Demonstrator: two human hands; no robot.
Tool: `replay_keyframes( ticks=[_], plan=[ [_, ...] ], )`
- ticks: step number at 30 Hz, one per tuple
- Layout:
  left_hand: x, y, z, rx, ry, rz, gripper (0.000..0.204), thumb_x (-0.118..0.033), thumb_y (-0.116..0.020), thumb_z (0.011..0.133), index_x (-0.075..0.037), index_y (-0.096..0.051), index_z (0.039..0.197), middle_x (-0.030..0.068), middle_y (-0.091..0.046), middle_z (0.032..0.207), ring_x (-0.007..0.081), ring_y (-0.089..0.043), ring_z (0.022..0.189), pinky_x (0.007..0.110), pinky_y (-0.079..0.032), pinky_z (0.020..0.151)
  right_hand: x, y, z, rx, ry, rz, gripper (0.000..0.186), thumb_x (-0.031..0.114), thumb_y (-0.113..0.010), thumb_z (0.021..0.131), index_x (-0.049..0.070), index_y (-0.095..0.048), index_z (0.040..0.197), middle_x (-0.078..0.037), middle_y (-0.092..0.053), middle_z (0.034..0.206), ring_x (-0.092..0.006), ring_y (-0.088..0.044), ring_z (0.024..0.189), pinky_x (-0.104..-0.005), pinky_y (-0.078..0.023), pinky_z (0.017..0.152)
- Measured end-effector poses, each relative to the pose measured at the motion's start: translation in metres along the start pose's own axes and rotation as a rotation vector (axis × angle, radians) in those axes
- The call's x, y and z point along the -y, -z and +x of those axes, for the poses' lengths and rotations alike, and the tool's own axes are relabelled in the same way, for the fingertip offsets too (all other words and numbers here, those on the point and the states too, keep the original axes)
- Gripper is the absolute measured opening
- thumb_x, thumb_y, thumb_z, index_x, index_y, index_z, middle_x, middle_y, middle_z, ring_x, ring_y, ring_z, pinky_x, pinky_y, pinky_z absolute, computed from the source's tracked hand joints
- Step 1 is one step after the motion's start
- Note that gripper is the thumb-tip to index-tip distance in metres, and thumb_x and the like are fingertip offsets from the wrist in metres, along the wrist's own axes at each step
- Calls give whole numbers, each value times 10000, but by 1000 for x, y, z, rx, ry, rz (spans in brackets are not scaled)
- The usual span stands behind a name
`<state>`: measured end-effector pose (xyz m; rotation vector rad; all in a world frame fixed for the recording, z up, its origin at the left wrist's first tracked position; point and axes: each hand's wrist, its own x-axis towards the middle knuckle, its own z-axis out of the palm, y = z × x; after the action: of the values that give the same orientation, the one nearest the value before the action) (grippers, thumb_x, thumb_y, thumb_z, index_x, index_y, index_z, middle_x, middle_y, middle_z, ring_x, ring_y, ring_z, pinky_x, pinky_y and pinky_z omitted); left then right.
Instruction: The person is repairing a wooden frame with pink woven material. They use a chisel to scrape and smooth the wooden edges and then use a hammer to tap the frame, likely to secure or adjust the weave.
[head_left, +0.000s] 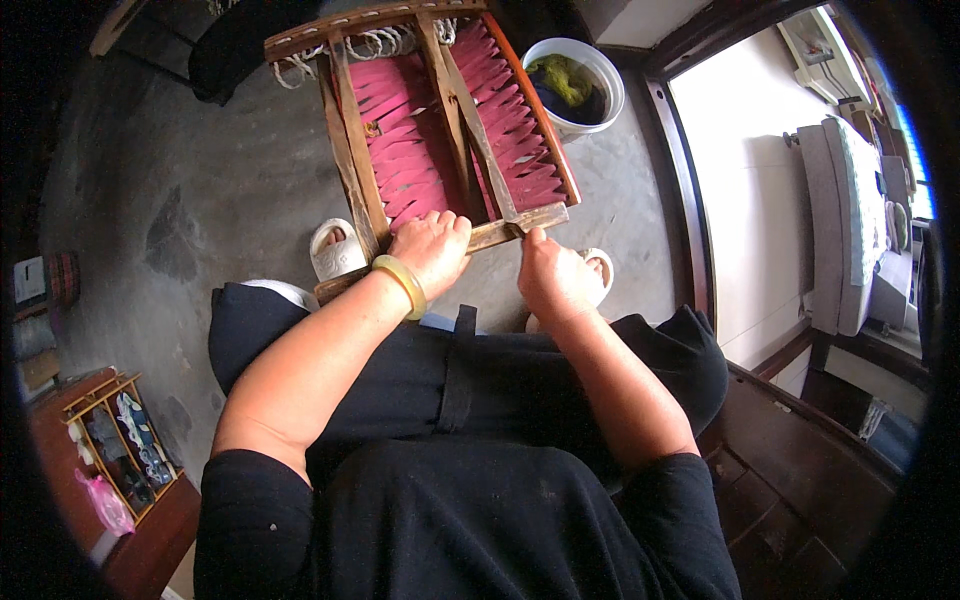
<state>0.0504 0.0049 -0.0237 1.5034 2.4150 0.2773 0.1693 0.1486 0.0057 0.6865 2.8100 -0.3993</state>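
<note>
A wooden frame (555,140) strung with pink strips (400,140) and white cords along its far end stands tilted before me. My left hand (432,250), with a yellow bangle at the wrist, is closed over the near wooden crossbar (480,235). My right hand (553,275) is closed at that crossbar, by the lower end of a long slat (475,140); whatever its fingers hold is hidden. My feet in white slippers (340,262) are at either side below the frame.
A white bucket (610,110) holding green material sits behind the frame. A doorway opens right, with a raised threshold (672,170) and pale padded furniture (845,225) beyond. At lower left is a wooden rack (120,455) with shoes and a pink bag (105,505).
</note>
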Motion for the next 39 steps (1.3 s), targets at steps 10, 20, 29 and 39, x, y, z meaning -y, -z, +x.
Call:
replay_keyframes(
  ticks=[10,20,29,39],
  plan=[
    [2,-3,2,-35,-10,-18,299,-226,-711,755,-37,-537,908,123,-596,877,309,-608,871,421,-500,749,7,-17,-4,46,66,39,99,85,-516,825,13,-516,893,-195,-652,752,-358,-675,684,-437,-554,628],
    [-1,1,1,-8,3,18,285,-230,-707,763,-34,-549,898,127,-606,876,308,-612,870,422,-504,747,-4,-1,-4,7,-62,-11,88,87,-491,850,10,-506,890,-200,-651,735,-373,-671,679,-456,-550,616],
    [-1,3,2,7,-9,3,291,-229,-708,763,-29,-548,902,132,-604,879,310,-613,874,423,-503,749,-22,-10,4,54,-115,16,89,78,-500,834,-2,-515,870,-214,-655,739,-388,-669,703,-472,-542,637],
    [1,1,0,-9,-15,15,313,-248,-714,760,-31,-545,909,127,-602,884,306,-612,872,424,-500,749,-7,-7,-4,56,-3,14,100,87,-485,842,6,-512,895,-213,-651,759,-382,-671,701,-463,-548,637]
  ],
)
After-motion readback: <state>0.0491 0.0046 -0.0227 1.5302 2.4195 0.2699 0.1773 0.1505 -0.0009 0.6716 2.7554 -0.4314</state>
